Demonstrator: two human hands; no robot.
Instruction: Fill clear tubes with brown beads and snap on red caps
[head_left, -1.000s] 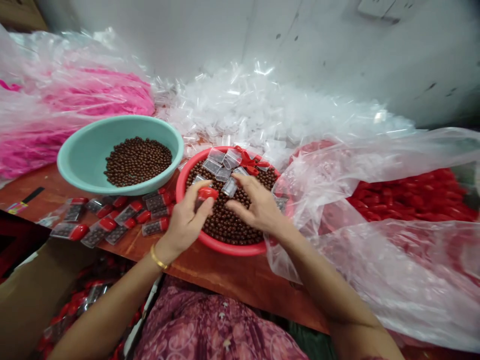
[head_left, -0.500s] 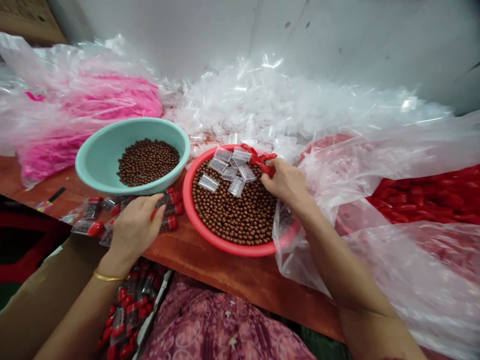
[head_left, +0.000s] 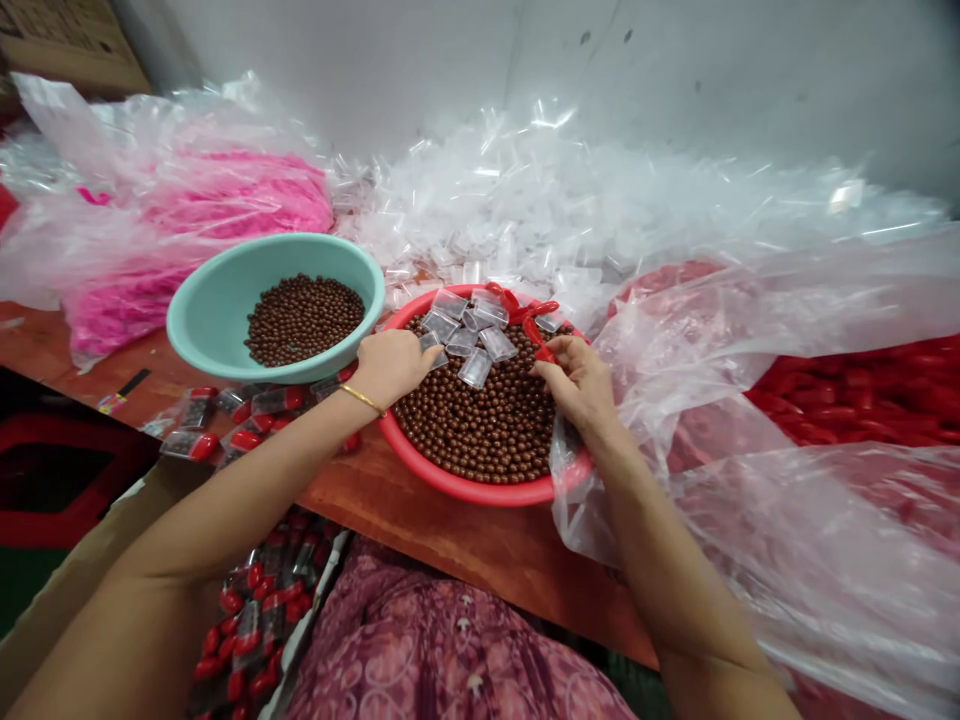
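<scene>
A red basin [head_left: 457, 484] full of small brown balls [head_left: 480, 430] stands before me, with several clear plastic tubes [head_left: 475, 368] lying on the balls. My left hand [head_left: 396, 366] reaches over its left rim, thumb and fingers closed at the end of a clear tube [head_left: 433, 347]; its fingertips are partly hidden. At the right side of the basin, my right hand [head_left: 581, 385] pinches a red cap [head_left: 545, 354]. More red caps [head_left: 531, 328] lie just beyond those fingers, by the far rim.
To the left stands a teal bowl [head_left: 202, 330] of brown balls. Filled, red-capped tubes [head_left: 199, 408] lie below it, more in a box [head_left: 255, 620] underneath. Clear tubes [head_left: 510, 200] are heaped behind. Bags hold pink pieces [head_left: 240, 195] and red caps [head_left: 862, 390].
My left hand has moved right, from the filled tubes on the table to a clear tube in the basin. My right hand stays by the red caps, turned slightly.
</scene>
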